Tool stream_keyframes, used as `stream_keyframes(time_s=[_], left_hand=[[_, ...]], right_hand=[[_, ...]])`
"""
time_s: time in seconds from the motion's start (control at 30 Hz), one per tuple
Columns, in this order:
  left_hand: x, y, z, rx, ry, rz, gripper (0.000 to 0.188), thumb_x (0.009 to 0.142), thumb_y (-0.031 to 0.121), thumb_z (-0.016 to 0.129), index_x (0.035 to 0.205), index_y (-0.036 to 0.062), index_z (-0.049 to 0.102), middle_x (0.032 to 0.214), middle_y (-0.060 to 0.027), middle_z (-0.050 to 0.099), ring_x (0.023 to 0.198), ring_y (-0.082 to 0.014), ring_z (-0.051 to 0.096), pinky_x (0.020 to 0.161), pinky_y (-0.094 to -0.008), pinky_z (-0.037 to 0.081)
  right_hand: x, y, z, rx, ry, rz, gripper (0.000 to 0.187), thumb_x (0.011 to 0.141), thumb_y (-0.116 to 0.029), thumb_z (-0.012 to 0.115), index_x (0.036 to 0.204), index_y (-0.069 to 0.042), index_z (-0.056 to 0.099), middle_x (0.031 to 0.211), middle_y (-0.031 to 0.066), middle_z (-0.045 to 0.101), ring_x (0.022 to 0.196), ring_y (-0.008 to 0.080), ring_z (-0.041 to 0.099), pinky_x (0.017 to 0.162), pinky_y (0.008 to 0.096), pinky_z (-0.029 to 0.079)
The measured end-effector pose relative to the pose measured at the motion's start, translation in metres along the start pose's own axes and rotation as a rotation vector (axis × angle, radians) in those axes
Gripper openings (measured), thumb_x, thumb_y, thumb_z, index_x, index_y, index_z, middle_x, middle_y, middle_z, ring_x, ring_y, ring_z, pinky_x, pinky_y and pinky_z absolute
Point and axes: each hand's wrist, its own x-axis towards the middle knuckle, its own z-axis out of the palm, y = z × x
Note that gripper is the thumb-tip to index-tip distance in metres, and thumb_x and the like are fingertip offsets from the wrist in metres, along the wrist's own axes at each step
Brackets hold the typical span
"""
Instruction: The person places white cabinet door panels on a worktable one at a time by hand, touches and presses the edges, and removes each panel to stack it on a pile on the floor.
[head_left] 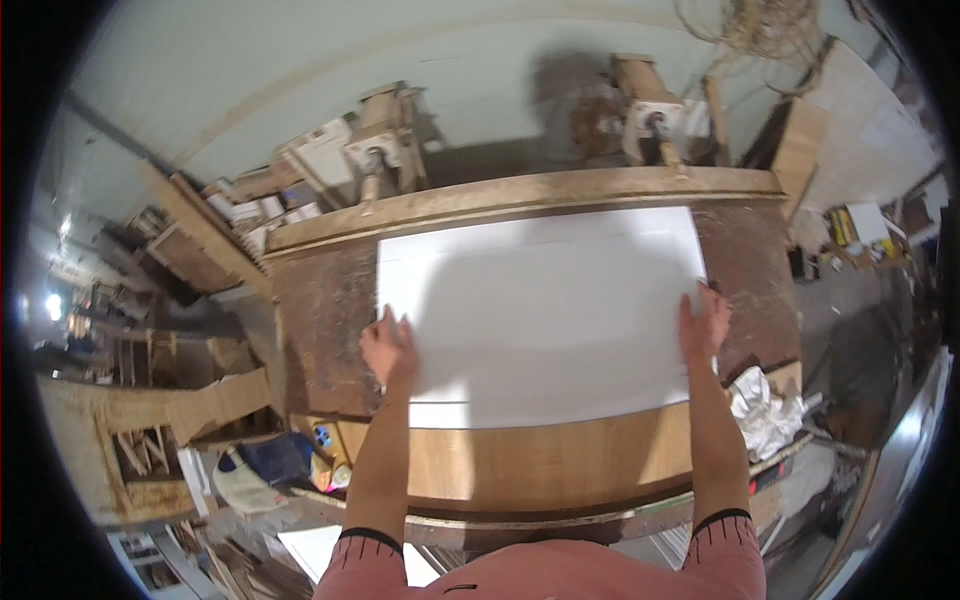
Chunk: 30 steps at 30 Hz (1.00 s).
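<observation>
Worn brown counter (330,345) spreads beneath you in the head view, with a pale wall (480,60) beyond. Your white panel (560,330) lies flat at its middle, its near edge along a light wood board (570,465). Your left grip (388,352) sits at the panel's left edge, thumb and fingers slightly apart; your right grip (708,320) meets the right edge, likewise parted. Whether either clamps it, you cannot tell. A wooden rail (520,197) bars the far side, below two bulky fixtures (380,140). Crumpled white plastic (765,415) lies beside your right forearm; a blue-and-cream bundle (280,460) sits left of your left forearm.
</observation>
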Motion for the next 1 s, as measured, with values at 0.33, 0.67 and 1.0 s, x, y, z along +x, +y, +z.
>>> stream_keyframes(time_s=[0.33,0.67,1.0], left_hand=[[-0.003,0.006,-0.003,-0.016,-0.044,-0.001,0.047,0.097,0.037,0.056,0.139,0.0161,0.057,0.125,-0.0205,0.051,0.12,-0.0381,0.047,0.103,-0.049,0.038],[-0.007,0.005,-0.004,0.016,-0.108,-0.046,0.052,0.099,0.048,0.05,0.143,0.0197,0.053,0.128,-0.0178,0.048,0.125,-0.0354,0.042,0.108,-0.0493,0.034],[-0.006,0.014,-0.008,-0.013,-0.075,-0.026,0.05,0.099,0.04,0.053,0.143,0.017,0.052,0.126,-0.0184,0.05,0.122,-0.0365,0.045,0.106,-0.0498,0.036]], right_hand=[[0.001,-0.005,-0.008,0.027,-0.049,0.091,0.043,0.085,-0.036,0.069,0.126,-0.024,0.063,0.121,0.0018,0.057,0.116,0.0261,0.051,0.099,0.0433,0.04],[0.0,-0.005,-0.013,0.08,0.009,0.057,0.042,0.084,-0.033,0.071,0.123,-0.019,0.064,0.117,0.0046,0.058,0.112,0.0273,0.052,0.095,0.0431,0.041],[0.004,-0.004,-0.011,0.033,-0.089,0.102,0.044,0.086,-0.034,0.069,0.127,-0.02,0.061,0.124,0.0048,0.056,0.12,0.0271,0.049,0.101,0.0432,0.038]])
